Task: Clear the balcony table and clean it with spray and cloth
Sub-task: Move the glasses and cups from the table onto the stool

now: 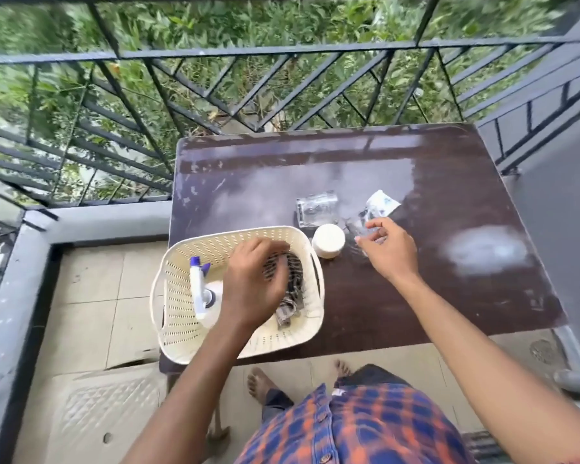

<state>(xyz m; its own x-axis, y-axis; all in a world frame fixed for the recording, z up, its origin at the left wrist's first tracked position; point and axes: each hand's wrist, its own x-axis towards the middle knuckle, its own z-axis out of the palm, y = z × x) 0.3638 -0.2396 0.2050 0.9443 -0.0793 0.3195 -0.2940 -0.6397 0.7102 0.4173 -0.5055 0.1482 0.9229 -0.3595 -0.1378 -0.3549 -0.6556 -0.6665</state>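
Balcony table (416, 296) bearing a basket (235, 234) that holds spray bottle (201, 289) and striped cloth (290, 303): left hand (252, 286) curls above the cloth, grip indiscernible; right hand (389, 249), right of the basket, pinches a blurred clear item (359, 226), best lifted clear of the white-lidded jar (329, 241).

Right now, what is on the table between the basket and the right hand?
A white jar stands there, close to the basket, in the head view.
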